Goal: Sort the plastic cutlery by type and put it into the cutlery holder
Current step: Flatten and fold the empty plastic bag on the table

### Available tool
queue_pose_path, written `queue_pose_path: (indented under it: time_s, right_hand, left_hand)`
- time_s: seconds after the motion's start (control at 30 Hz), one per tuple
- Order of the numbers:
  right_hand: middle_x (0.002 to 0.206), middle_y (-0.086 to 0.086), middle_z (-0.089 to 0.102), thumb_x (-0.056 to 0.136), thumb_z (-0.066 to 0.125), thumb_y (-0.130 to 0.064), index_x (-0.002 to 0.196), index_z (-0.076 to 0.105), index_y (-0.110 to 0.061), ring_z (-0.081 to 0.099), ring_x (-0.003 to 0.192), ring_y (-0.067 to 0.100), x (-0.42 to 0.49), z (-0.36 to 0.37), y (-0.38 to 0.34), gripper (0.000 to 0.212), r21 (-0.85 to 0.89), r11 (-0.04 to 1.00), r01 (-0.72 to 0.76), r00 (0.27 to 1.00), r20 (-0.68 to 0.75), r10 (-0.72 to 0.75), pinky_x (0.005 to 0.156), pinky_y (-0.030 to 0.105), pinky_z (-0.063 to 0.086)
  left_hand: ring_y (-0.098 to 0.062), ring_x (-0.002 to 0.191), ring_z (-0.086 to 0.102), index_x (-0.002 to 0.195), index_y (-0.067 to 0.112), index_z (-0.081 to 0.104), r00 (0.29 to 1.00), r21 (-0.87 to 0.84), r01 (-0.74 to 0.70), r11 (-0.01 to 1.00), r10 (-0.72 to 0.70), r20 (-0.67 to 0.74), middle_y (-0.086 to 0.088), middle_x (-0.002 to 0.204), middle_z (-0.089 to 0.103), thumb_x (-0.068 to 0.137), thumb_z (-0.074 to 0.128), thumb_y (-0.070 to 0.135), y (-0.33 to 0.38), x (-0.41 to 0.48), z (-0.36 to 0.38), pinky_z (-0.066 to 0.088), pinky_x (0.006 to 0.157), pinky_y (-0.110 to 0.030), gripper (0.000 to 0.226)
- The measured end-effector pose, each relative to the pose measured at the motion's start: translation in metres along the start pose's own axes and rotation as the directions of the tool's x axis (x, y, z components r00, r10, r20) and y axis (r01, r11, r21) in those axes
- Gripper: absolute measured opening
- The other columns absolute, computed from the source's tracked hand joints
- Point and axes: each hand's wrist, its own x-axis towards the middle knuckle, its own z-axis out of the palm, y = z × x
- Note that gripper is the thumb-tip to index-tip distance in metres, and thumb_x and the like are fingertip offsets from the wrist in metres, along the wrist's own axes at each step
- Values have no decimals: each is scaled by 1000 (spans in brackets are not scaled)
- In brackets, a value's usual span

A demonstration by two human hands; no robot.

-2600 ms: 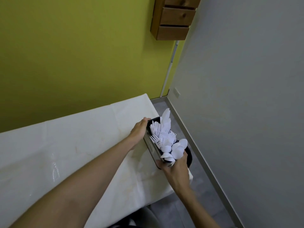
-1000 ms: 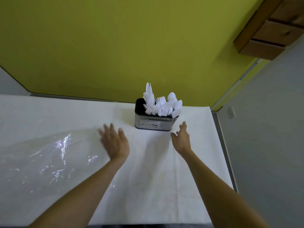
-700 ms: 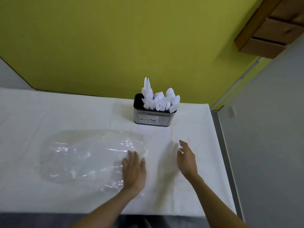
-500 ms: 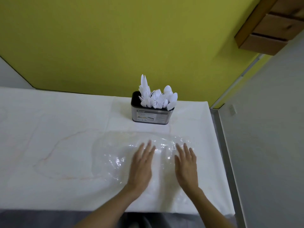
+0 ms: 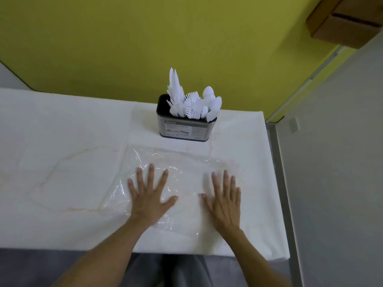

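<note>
The grey metal cutlery holder (image 5: 183, 129) stands upright at the back of the white table (image 5: 62, 162), near the yellow wall. White plastic cutlery fills it: knives (image 5: 175, 88) at the left, forks (image 5: 193, 105) in the middle, spoons (image 5: 213, 104) at the right. A clear plastic bag (image 5: 186, 162) lies flat on the table in front of the holder. My left hand (image 5: 150, 195) and my right hand (image 5: 224, 200) rest palm down on the bag, fingers spread, holding nothing.
The table's right edge (image 5: 273, 183) runs beside a grey floor strip and a grey wall. A wooden drawer unit (image 5: 348, 23) hangs at the upper right. The table's near edge is just below my wrists.
Both hands let go of the holder, drew back toward me and pulled the clear bag from the left to the middle. They now lie flat and spread on it.
</note>
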Motion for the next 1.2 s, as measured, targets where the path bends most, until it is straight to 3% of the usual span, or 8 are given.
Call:
queue_pose_path:
  time_s: [0.17,0.37,0.5,0.6,0.7,0.8,1.03,1.2]
  right_hand:
    - [122,14,57,83,67,-39,128,45,-7,50,111,34,-17,-37,-16,60,355,736,-577,803,79,591,83,40,48]
    - [78,0,64,79,63,-23,103,53,-21,59,74,19,4,-89,-62,25,481,811,-333,943,194,272,60,27,43]
    - [95,1,67,84,66,-39,121,55,-20,60,84,16,0,-68,-129,43,422,888,-181,920,393,1,68,25,43]
    - [111,7,66,90,50,-62,117,58,-11,60,96,22,-3,-50,-152,59,455,870,-192,873,484,-60,83,33,50]
    - [113,7,62,90,59,-51,118,57,-10,63,99,27,-12,-40,-155,50,571,752,-330,910,403,93,86,46,57]
    - [102,10,67,86,65,-13,110,59,-13,68,74,23,-15,-39,-151,25,634,574,-518,842,495,213,73,45,61]
    - [109,10,57,86,48,0,124,49,-17,58,88,32,-2,-85,-151,41,172,953,-250,962,-65,264,70,33,45]
    - [123,15,60,92,52,-17,131,51,-9,56,115,35,-5,-62,-200,40,249,967,-60,935,353,-33,95,37,47]
  left_hand:
    - [-36,145,-22,147,47,-14,997,-114,58,992,-51,63,2,158,-25,80,21,80,12,-4,-5,-11,111,-60,82]
    - [-22,145,16,152,38,11,993,-341,-8,940,48,110,8,161,12,102,25,38,-13,-5,-48,24,109,-42,51]
    - [-29,119,43,128,10,53,953,-664,-19,748,-187,-238,-12,127,48,94,47,0,-52,-13,-63,44,97,-39,36]
    - [-41,117,39,126,3,48,833,-594,381,708,-542,-111,-21,129,44,85,66,11,-75,-5,-67,43,87,-53,46]
    - [-39,126,33,132,0,39,778,-539,567,623,-620,103,-21,137,37,84,69,27,-84,-4,-68,35,97,-52,63]
    - [-40,134,27,137,5,39,830,-514,445,734,-554,-72,-17,148,30,87,65,20,-97,-2,-66,25,108,-53,59]
    - [-29,141,15,148,33,21,982,-133,60,989,-35,183,-4,159,5,87,48,54,-99,-7,-58,31,106,-46,70]
    - [-34,119,46,135,13,49,998,-418,-53,907,61,6,-18,142,46,91,22,35,-92,-22,-49,35,102,-37,56]
